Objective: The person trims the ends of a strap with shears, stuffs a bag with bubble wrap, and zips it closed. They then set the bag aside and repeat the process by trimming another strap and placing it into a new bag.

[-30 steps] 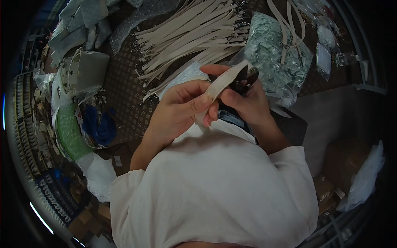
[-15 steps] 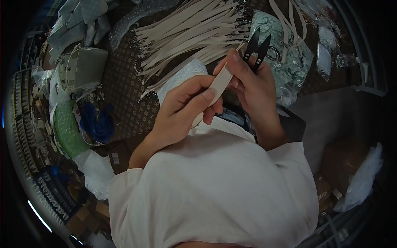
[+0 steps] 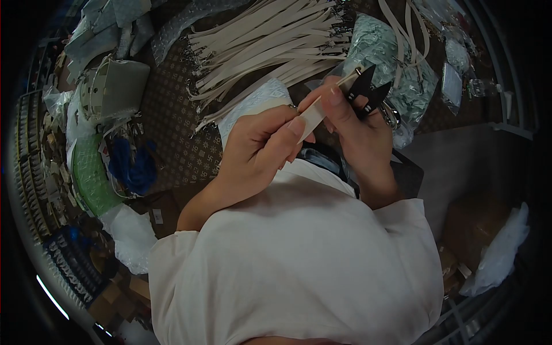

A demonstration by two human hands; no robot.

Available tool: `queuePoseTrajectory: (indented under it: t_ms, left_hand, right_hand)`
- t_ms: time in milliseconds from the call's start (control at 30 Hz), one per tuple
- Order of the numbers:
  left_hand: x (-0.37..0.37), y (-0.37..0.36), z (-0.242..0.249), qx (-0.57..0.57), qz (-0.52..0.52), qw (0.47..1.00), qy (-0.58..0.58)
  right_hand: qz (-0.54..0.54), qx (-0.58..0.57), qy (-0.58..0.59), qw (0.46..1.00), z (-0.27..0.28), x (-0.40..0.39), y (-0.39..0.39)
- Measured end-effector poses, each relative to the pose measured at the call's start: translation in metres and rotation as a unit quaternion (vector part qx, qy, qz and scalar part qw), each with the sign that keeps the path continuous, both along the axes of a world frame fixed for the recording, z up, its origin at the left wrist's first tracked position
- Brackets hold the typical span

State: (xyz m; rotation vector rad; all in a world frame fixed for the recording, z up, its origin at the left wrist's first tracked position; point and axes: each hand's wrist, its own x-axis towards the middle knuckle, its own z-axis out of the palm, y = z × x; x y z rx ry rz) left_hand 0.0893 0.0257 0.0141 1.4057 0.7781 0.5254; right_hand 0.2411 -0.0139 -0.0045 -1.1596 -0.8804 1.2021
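A cream strap (image 3: 312, 119) runs between my two hands in front of my chest. My left hand (image 3: 256, 146) pinches it between thumb and fingers. Closed round its upper part is my right hand (image 3: 359, 123), with the strap's end and a small metal fitting (image 3: 358, 71) sticking out above. Black thread snips (image 3: 368, 92) also sit in my right hand, blades pointing up and to the right. A metal ring shows beside that hand.
Many cream straps (image 3: 259, 49) with metal clasps lie on the brown patterned surface (image 3: 167, 126). Around them are a plastic bag of pale green pieces (image 3: 371, 43), a pale handbag (image 3: 123, 89), a blue bundle (image 3: 133, 167) and a green package (image 3: 95, 175).
The strap has shifted within my fingers, and its end with the fitting now shows above my right hand. The snips have tilted further to the right.
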Motion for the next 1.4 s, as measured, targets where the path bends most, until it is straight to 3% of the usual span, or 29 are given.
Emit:
queuePoseTrajectory:
  t_ms: [200, 267, 400, 467, 600, 667, 767, 1000, 1100, 1267, 1400]
  left_hand:
    - [-0.002, 0.000, 0.000, -0.003, 0.019, 1.000, 0.015]
    - [-0.002, 0.000, -0.003, 0.012, 0.045, 0.999, -0.006]
    - [-0.004, 0.001, -0.004, -0.015, 0.068, 0.998, -0.009]
    - [-0.003, 0.001, -0.004, 0.008, 0.085, 0.996, -0.008]
    - [0.003, 0.001, 0.000, -0.012, 0.084, 0.996, -0.016]
    - [0.004, 0.000, -0.002, -0.024, 0.085, 0.994, -0.064]
    - [0.000, 0.000, -0.004, -0.035, 0.043, 0.996, -0.066]
    - [0.000, 0.001, -0.002, -0.057, 0.024, 0.995, -0.074]
    - [-0.001, 0.001, -0.002, -0.097, 0.041, 0.992, -0.068]
    - [-0.002, 0.001, -0.004, -0.097, 0.037, 0.992, -0.072]
    - [0.002, 0.001, -0.003, -0.110, 0.050, 0.991, -0.054]
  right_hand:
    - [0.035, 0.031, -0.011, 0.999, 0.001, 0.005, 0.002]
    - [0.046, 0.068, -0.067, 0.994, 0.001, 0.006, 0.002]
    - [0.022, 0.082, -0.021, 0.996, -0.001, 0.000, -0.002]
    - [-0.076, 0.131, -0.082, 0.985, -0.015, 0.001, -0.005]
    - [-0.076, 0.150, -0.127, 0.977, -0.013, 0.011, -0.012]
    - [-0.080, 0.208, -0.348, 0.911, -0.012, 0.016, -0.014]
    - [-0.099, 0.228, -0.403, 0.881, -0.015, 0.013, -0.017]
    - [-0.107, 0.269, -0.407, 0.866, -0.019, 0.016, -0.017]
    - [-0.118, 0.194, -0.383, 0.895, -0.018, 0.018, -0.021]
    - [-0.168, 0.070, -0.197, 0.963, -0.035, 0.028, -0.024]
    - [-0.151, 0.179, -0.324, 0.917, -0.025, 0.029, -0.032]
